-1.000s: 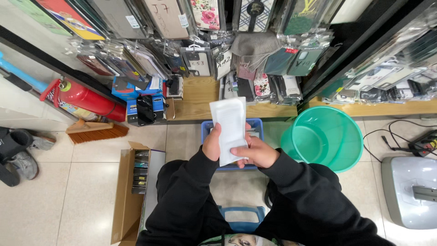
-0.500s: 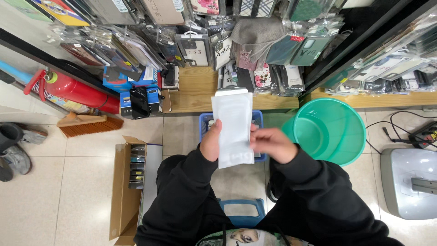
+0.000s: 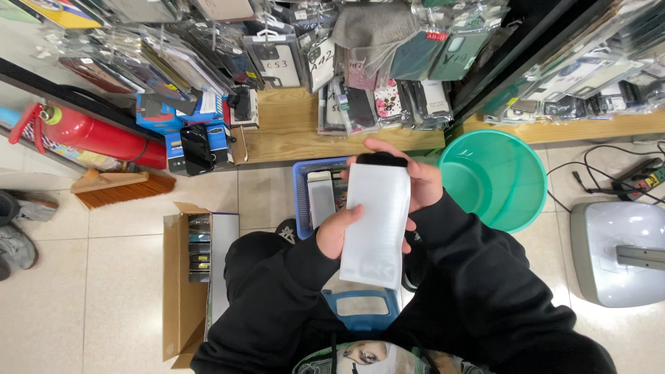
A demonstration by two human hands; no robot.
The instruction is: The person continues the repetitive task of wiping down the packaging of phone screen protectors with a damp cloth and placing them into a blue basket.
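Head view: left hand [image 3: 341, 228] and right hand [image 3: 415, 181] both grip a white packet [image 3: 377, 221] above the blue basket [image 3: 303, 197].

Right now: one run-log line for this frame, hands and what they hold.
left hand: grips white packet at its left edge | right hand: behind packet's top, at dark item | below: blue basket | right: green basin
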